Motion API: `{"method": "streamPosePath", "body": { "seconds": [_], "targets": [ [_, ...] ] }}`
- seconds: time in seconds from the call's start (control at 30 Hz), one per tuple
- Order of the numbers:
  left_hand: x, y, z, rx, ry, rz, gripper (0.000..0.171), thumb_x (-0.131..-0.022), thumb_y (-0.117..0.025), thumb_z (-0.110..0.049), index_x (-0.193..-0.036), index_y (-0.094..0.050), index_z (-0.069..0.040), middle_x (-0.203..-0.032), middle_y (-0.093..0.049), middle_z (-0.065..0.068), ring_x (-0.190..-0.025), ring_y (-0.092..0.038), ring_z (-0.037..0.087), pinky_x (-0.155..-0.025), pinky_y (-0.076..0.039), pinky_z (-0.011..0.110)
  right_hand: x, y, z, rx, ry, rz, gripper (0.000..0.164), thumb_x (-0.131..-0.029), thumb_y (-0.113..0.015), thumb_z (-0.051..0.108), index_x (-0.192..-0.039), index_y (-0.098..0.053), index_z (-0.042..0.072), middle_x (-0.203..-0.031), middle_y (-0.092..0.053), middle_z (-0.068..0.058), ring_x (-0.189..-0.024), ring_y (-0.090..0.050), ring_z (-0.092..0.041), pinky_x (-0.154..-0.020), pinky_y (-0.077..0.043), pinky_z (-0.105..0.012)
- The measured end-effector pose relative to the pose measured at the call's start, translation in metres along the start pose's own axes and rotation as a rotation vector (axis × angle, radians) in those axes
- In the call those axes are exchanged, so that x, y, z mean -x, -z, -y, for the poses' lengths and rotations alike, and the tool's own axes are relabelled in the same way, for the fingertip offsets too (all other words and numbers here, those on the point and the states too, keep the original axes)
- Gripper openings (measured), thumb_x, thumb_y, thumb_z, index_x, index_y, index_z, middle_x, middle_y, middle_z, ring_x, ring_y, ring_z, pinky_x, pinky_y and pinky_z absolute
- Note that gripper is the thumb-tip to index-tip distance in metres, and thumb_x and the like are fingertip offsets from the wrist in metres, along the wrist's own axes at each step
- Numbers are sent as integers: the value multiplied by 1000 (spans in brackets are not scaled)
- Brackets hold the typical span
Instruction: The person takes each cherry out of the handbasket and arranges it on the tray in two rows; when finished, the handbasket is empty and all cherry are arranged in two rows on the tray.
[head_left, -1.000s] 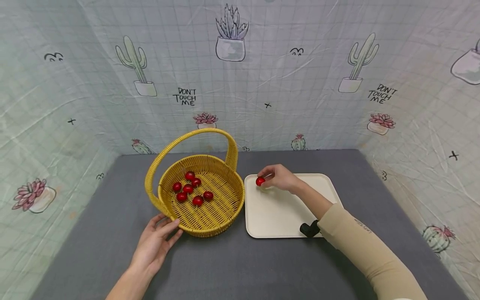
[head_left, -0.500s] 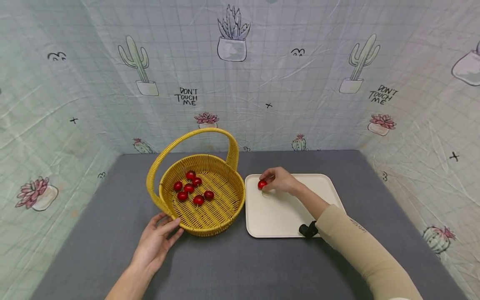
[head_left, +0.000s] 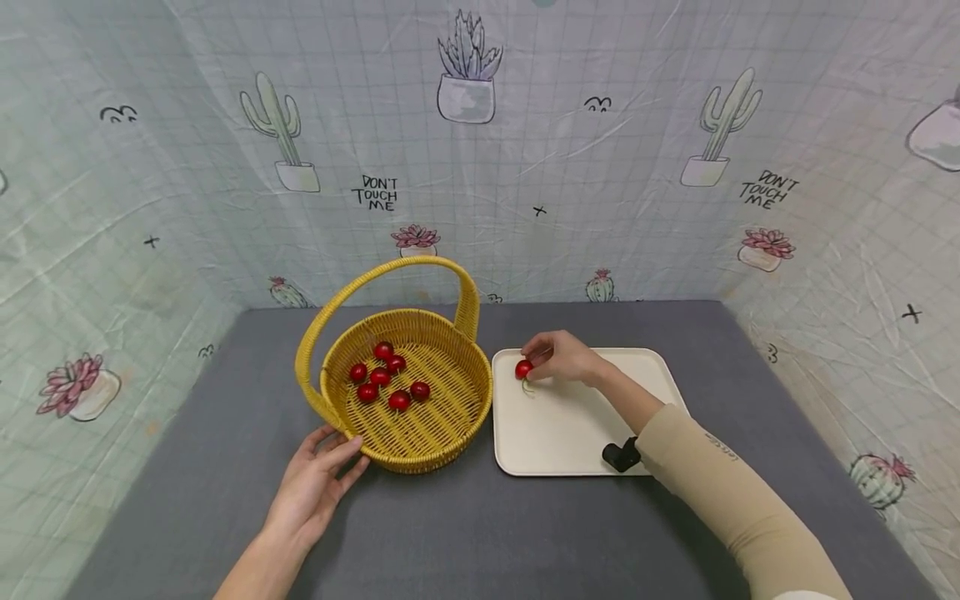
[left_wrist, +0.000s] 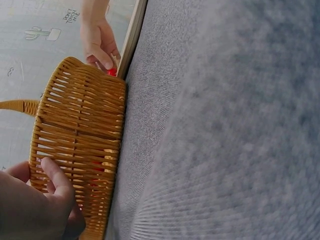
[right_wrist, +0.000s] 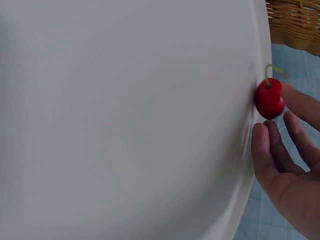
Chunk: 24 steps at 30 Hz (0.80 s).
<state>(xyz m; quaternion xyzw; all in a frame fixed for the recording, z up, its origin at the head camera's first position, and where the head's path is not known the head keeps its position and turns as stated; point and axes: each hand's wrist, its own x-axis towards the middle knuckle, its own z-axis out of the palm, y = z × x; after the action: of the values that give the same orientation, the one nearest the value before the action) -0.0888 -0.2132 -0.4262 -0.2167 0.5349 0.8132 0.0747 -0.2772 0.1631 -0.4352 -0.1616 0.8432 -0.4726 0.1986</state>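
A yellow woven basket (head_left: 450, 429) with an arched handle stands on the grey table, with several red cherries (head_left: 380, 377) in its left half. My left hand (head_left: 311, 483) holds the basket's near left side by the handle's foot; the left wrist view shows a finger against the woven wall. My right hand (head_left: 564, 358) is over the far left corner of a cream tray (head_left: 570, 425). Its thumb and fingertips are around a single red cherry (right_wrist: 270, 98) with a green stem, low at the tray's rim. How firmly they pinch it is hard to see.
The tray stands right beside the basket. A black device (head_left: 621, 456) sits by the right sleeve (head_left: 690, 454), over the tray's near edge. Patterned cloth (head_left: 540, 167) hangs behind the table and along both sides.
The right hand and its cherry have shifted slightly, and the cherry has turned so its stem now points toward the near side. The left hand stays at the basket.
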Motion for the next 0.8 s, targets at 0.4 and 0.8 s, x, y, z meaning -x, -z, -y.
{"method": "streamPosePath", "body": {
  "seconds": [0.4,0.8],
  "targets": [
    [-1,-2,1,-3,-3,5,54,-104,-60,-5,-142,-24,-17,-126,-44,3,-112,-57,14,-97,-55,31,4,14,34,15,88,21,37,-87,-80,0,-121,-65,-3,-123,-62,-27,-105,-62,-28,-92,-57,-35],
    [2,-1,0,1,-4,-6,50,-104,-61,-4,-137,-27,-19,-120,-46,1,-107,-58,12,-95,-56,30,5,-6,78,60,196,179,32,-92,-76,0,-122,-66,0,-115,-66,-16,-100,-65,-24,-87,-59,-35]
  ]
}}
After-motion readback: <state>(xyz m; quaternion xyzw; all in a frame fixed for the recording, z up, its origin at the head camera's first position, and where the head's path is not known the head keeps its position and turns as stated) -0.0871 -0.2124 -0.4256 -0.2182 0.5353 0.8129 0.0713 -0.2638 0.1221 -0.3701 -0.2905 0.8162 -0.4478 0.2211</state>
